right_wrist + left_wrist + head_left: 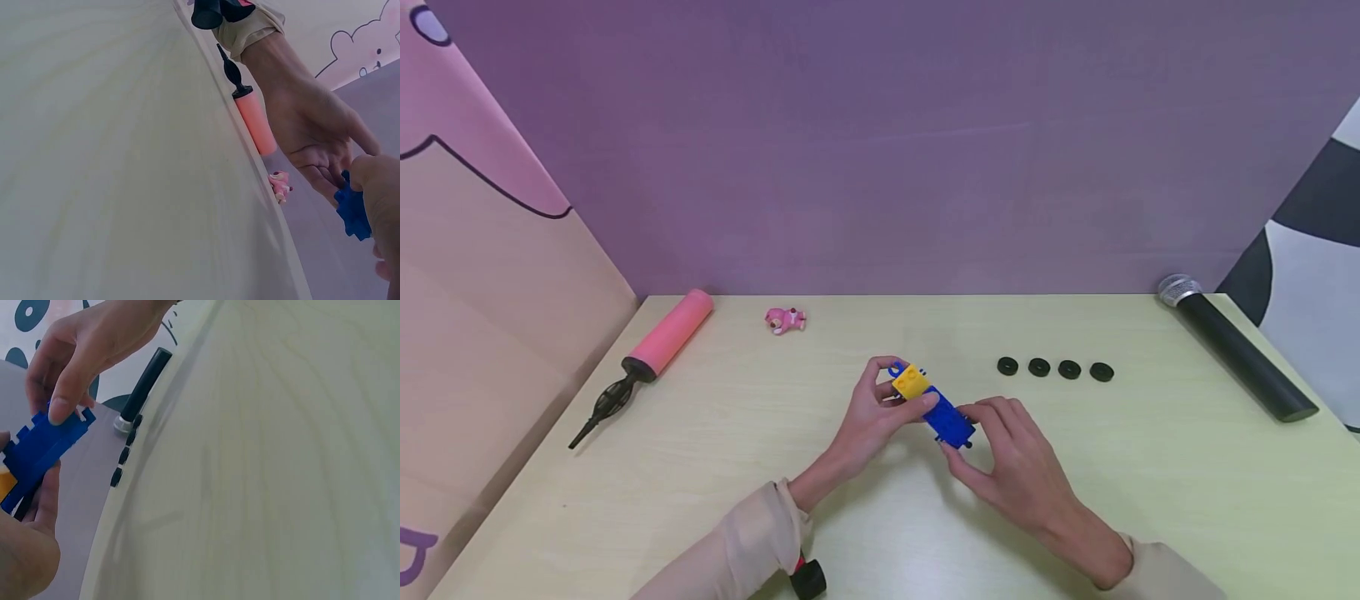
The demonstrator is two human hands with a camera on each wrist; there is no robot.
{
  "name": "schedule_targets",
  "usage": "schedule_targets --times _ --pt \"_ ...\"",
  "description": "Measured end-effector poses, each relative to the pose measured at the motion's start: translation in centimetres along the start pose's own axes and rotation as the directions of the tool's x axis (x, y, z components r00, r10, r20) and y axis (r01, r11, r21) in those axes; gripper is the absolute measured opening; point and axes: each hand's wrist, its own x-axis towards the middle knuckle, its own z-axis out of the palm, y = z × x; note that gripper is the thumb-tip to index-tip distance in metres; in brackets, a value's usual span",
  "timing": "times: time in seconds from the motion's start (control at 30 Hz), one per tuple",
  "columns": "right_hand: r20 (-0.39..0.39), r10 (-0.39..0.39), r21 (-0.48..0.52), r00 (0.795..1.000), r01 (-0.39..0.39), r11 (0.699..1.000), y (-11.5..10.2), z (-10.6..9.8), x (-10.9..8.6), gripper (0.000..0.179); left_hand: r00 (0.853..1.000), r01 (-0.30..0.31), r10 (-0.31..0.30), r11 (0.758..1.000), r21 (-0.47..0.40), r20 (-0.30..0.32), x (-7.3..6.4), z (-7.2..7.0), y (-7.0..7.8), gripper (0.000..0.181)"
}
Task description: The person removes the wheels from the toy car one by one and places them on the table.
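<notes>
A toy-brick car body [947,419], blue with a yellow brick [911,382] at one end, is held up over the table between both hands. Small pegs stick out from its sides, and a blue ring shows at the yellow end. My left hand [870,423] grips it around the middle, thumb on top and fingers underneath. At the blue end, my right hand [1026,467] pinches it between thumb and fingers. In the left wrist view the right thumb [60,409] lies on the blue side [44,447]. My right hand hides part of the body in the right wrist view.
Several black toy wheels [1039,367] lie in a row beyond my right hand. A microphone [1240,354] lies at the right, a pink hand pump [670,333] at the left. A pink bear figure [786,321] lies at the back. By my left sleeve is a black cylindrical object [808,579].
</notes>
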Motion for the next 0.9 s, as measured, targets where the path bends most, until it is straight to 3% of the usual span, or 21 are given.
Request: schedule_targets --times 0.27,0.47,0.67,0.9 --pt "0.033 0.003 0.066 0.999 -0.006 0.998 0.4 -0.6 -0.1 0.057 0.995 0.01 -0.021 0.994 0.106 0.1 -0.6 -1.7 0.0 0.056" --pt "0.035 -0.006 0.149 0.999 0.001 0.989 1.0 -1.0 -0.2 0.052 0.982 -0.06 0.019 0.974 0.217 0.19 -0.9 -3.4 0.3 0.056" --pt "0.084 0.014 0.198 0.996 -0.03 0.98 1.5 -1.3 -0.4 0.053 0.978 -0.172 0.107 0.903 0.393 0.181 -1.3 -4.5 0.5 0.054" --pt "0.112 0.008 0.259 0.994 -0.037 0.965 1.9 -1.2 -0.5 0.051 0.944 -0.323 0.238 0.809 0.49 0.23 -1.5 -5.0 0.5 0.05"
